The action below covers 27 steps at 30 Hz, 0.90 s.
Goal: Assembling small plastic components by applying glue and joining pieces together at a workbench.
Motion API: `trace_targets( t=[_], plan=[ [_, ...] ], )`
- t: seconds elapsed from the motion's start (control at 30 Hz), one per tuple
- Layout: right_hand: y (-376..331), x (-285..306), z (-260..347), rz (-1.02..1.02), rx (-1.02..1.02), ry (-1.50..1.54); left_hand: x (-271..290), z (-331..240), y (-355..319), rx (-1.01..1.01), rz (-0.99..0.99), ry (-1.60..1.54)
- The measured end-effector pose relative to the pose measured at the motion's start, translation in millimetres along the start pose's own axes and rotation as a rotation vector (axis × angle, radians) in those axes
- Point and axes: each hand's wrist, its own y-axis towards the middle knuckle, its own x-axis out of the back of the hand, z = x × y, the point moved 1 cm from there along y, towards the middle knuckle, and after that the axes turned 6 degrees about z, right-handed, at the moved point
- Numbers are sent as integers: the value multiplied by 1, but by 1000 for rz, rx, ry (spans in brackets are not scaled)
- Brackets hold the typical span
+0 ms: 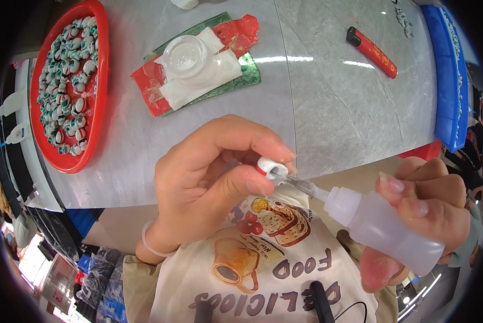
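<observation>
A: State the position of each hand

B: The left hand (209, 183) pinches a small white bead with a red edge (267, 168) between thumb and fingertips, above the near edge of the grey table (327, 107). The right hand (424, 215) is wrapped around a translucent squeeze bottle (392, 229), index finger lying along its top. The bottle's fine metal needle tip (301, 184) points left and meets the bead at its opening

A: How is this step done well?

B: In my judgement: hold the bead still with its opening facing the needle, steady both hands against each other, and squeeze lightly so that only a small drop is delivered. Heavy pressure is likely to flood the bead and wet the fingertips

A: What lies on the table?

B: A red oval tray (101, 81) at the far left holds many similar white beads with green and red marks. Beyond the left hand, a clear round lidded cup (185, 56) sits on white folded paper (220, 75) over a green and red mat (241, 32). A red lighter (372, 51) lies at the far right, near a blue tray edge (446, 81). All are well apart from both hands
</observation>
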Motion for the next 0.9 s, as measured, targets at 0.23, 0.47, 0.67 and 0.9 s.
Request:
trace_targets(
  t=[0.23,0.47,0.67,0.9],
  plan=[
    [0,-2,13,21,-32,-50,-1,-1,0,8,12,33],
    [-7,-27,9,-160,154,-98,2,1,1,-10,29,58],
    [4,-37,14,-327,238,-252,2,2,1,-17,32,69],
    [-3,-33,18,-279,169,-156,7,2,1,-51,119,115]
  ],
)
